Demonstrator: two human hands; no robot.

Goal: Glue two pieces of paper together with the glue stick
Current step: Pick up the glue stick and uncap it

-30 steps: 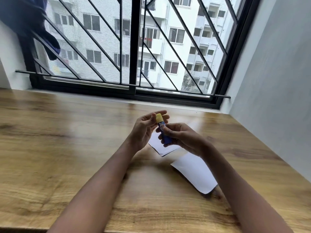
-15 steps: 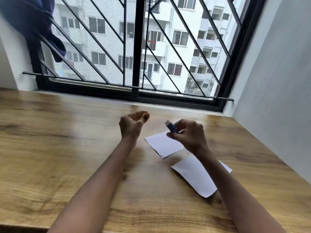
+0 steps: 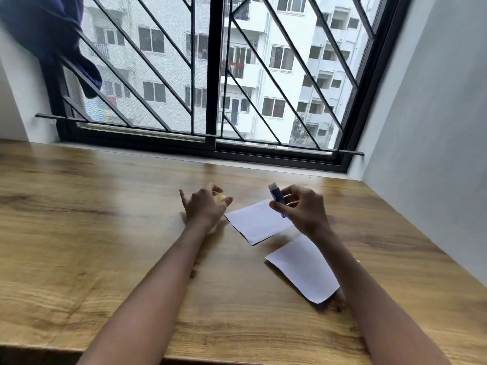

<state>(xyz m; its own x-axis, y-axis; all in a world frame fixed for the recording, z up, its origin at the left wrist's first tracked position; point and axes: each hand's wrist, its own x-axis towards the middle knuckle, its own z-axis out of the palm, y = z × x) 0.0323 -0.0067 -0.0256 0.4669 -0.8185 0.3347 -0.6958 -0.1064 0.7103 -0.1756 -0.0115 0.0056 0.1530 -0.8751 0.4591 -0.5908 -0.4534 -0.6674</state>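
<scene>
near: grained wooden table (image 3: pixel 79 246), flat white paper sheet (image 3: pixel 303 270) under right forearm | mid: second white sheet (image 3: pixel 258 222) between hands | right hand (image 3: pixel 303 212) pinches uncapped blue glue stick (image 3: pixel 276 194), pale tip up, above that sheet | left hand (image 3: pixel 204 206) loosely curled around yellow cap (image 3: pixel 220 198) | far: black barred window (image 3: pixel 210 75)

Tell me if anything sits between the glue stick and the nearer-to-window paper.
Nothing visible does. The right hand holds the uncapped glue stick just above that paper's far corner, with only open air between them. The left hand holds the yellow cap off to the paper's left.
</scene>
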